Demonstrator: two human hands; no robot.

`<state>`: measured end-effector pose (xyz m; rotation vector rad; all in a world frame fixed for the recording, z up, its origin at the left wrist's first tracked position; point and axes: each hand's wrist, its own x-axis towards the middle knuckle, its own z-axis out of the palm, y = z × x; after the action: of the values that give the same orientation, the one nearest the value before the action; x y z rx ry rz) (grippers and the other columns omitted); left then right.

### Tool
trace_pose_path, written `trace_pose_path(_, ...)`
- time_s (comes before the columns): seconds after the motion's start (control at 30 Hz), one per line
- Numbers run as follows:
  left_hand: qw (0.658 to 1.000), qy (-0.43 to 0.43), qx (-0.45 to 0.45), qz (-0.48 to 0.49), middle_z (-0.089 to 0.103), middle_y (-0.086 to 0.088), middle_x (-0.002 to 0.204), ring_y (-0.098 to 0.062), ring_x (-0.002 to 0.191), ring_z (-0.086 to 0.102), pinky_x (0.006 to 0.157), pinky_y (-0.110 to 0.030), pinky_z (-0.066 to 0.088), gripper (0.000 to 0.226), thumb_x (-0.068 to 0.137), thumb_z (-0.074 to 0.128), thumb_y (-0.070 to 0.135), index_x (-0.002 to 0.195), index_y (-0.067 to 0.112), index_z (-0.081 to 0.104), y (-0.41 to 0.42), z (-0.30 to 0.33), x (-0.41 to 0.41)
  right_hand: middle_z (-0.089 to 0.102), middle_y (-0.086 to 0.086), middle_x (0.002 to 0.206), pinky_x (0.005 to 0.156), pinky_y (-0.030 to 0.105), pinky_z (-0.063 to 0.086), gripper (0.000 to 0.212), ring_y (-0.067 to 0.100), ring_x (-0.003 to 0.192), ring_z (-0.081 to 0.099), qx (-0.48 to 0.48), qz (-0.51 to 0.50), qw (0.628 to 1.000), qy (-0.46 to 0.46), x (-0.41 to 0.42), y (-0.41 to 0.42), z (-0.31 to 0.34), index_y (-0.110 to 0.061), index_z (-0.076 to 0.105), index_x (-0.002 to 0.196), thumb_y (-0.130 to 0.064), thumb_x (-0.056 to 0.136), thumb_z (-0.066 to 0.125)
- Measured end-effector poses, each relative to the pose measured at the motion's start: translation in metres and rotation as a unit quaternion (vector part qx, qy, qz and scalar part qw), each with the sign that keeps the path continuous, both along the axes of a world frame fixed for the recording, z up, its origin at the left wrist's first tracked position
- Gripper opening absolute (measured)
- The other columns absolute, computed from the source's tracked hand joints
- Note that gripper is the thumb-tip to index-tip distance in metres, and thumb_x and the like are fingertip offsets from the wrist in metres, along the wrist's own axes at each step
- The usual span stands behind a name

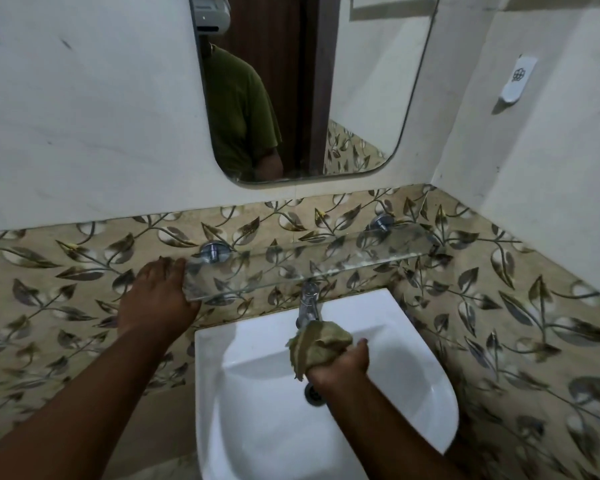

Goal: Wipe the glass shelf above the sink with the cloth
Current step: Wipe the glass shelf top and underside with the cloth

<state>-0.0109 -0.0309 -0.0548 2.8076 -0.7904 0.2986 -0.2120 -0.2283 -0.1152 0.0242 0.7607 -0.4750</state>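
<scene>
1. Glass shelf up and away from the right hand, above the sink; long axis left to right along the tiled wall.
2. Right fingers closed tight around the bunched cloth, just below the tap.
3. Left hand nearer, fingers spread flat, touching the shelf's left end, holding nothing.
4. Hard to make out: clear glass against leaf tiles; whitish specks toward the right end.

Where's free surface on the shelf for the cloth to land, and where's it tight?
The glass shelf is bare from the left bracket to the right bracket; nothing stands on it. Its left end is taken by the left hand. Below the front edge, near mid-span, the tap crowds the path of the right hand, whose grip holds the cloth over the sink.
</scene>
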Motion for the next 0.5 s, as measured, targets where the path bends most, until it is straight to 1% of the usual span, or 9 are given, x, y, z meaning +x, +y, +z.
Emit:
trace_pose_path(0.03, 1.0, 0.003, 0.002, -0.003, 0.05, -0.018, 0.143, -0.039, 0.134, 0.045, 0.102, -0.054, 0.048, 0.084, 0.073, 0.062, 0.051, 0.146, 0.017, 0.041, 0.001, -0.001, 0.001, 0.062, 0.031, 0.121, 0.086, 0.055, 0.045, 0.086, 0.043, 0.106, 0.059, 0.006, 0.027, 0.999, -0.035, 0.009, 0.007, 0.003, -0.007, 0.058, 0.139, -0.071, 0.097, 0.02)
trace_pose_path(0.1, 1.0, 0.004, 0.011, -0.007, 0.05, -0.018, 0.142, -0.04, 0.133, 0.045, 0.102, -0.053, 0.048, 0.086, 0.071, 0.06, 0.052, 0.146, 0.016, 0.041, 0.002, -0.002, 0.003, 0.062, 0.029, 0.122, 0.087, 0.055, 0.044, 0.084, 0.041, 0.109, 0.058, 0.011, 0.052, 0.996, -0.065, 0.032, 0.018, 0.013, -0.009, 0.057, 0.141, -0.071, 0.097, 0.021)
trace_pose_path(0.2, 1.0, 0.001, 0.026, -0.007, 0.049, -0.018, 0.145, -0.039, 0.136, 0.042, 0.106, -0.052, 0.044, 0.089, 0.071, 0.066, 0.052, 0.148, 0.015, 0.039, 0.004, 0.0, 0.003, 0.066, 0.026, 0.125, 0.1, 0.052, 0.043, 0.077, 0.04, 0.118, 0.06, -0.012, 0.061, 0.993, -0.097, 0.066, 0.035, 0.04, -0.013, 0.066, 0.131, -0.071, 0.096, 0.029)
trace_pose_path(0.23, 1.0, 0.001, 0.029, -0.008, 0.047, -0.017, 0.146, -0.038, 0.138, 0.04, 0.108, -0.051, 0.043, 0.09, 0.072, 0.067, 0.052, 0.15, 0.016, 0.038, 0.004, 0.001, 0.003, 0.068, 0.025, 0.127, 0.104, 0.052, 0.044, 0.074, 0.04, 0.121, 0.06, -0.012, 0.062, 0.991, -0.115, 0.077, 0.038, 0.046, -0.014, 0.069, 0.128, -0.07, 0.095, 0.033)
trace_pose_path(0.27, 0.999, 0.002, 0.031, -0.008, 0.046, -0.016, 0.148, -0.037, 0.139, 0.039, 0.11, -0.05, 0.041, 0.091, 0.072, 0.066, 0.053, 0.151, 0.016, 0.037, 0.004, 0.001, 0.003, 0.068, 0.024, 0.127, 0.104, 0.051, 0.046, 0.074, 0.04, 0.122, 0.061, -0.012, 0.064, 0.991, -0.12, 0.087, 0.04, 0.05, -0.015, 0.069, 0.128, -0.07, 0.094, 0.035)
trace_pose_path(0.37, 0.999, -0.002, 0.034, -0.007, 0.046, -0.017, 0.148, -0.038, 0.139, 0.039, 0.111, -0.049, 0.039, 0.092, 0.072, 0.06, 0.056, 0.151, 0.016, 0.037, 0.004, 0.001, 0.004, 0.068, 0.025, 0.123, 0.092, 0.047, 0.052, 0.08, 0.039, 0.115, 0.064, 0.018, 0.056, 0.99, -0.132, 0.103, 0.047, 0.059, -0.014, 0.067, 0.131, -0.076, 0.092, 0.035)
trace_pose_path(0.4, 0.999, -0.005, 0.035, -0.009, 0.047, -0.018, 0.147, -0.039, 0.137, 0.041, 0.111, -0.05, 0.039, 0.092, 0.07, 0.057, 0.057, 0.15, 0.015, 0.039, 0.004, 0.001, 0.005, 0.068, 0.025, 0.122, 0.09, 0.047, 0.053, 0.081, 0.039, 0.113, 0.063, 0.015, 0.057, 0.99, -0.13, 0.106, 0.048, 0.058, -0.014, 0.066, 0.13, -0.078, 0.091, 0.036)
trace_pose_path(0.47, 0.999, -0.002, 0.031, -0.011, 0.05, -0.02, 0.144, -0.04, 0.135, 0.043, 0.11, -0.05, 0.04, 0.092, 0.068, 0.054, 0.056, 0.149, 0.014, 0.042, 0.004, 0.0, 0.005, 0.068, 0.025, 0.12, 0.083, 0.049, 0.058, 0.08, 0.04, 0.111, 0.063, 0.01, 0.057, 0.991, -0.121, 0.103, 0.05, 0.054, -0.015, 0.065, 0.132, -0.077, 0.091, 0.039)
trace_pose_path(0.5, 1.0, 0.001, 0.028, -0.012, 0.05, -0.02, 0.144, -0.04, 0.134, 0.044, 0.11, -0.05, 0.04, 0.091, 0.068, 0.054, 0.055, 0.149, 0.014, 0.042, 0.004, 0.001, 0.005, 0.07, 0.026, 0.117, 0.08, 0.053, 0.06, 0.079, 0.04, 0.11, 0.063, 0.009, 0.062, 0.991, -0.121, 0.101, 0.049, 0.05, -0.014, 0.065, 0.132, -0.076, 0.091, 0.041)
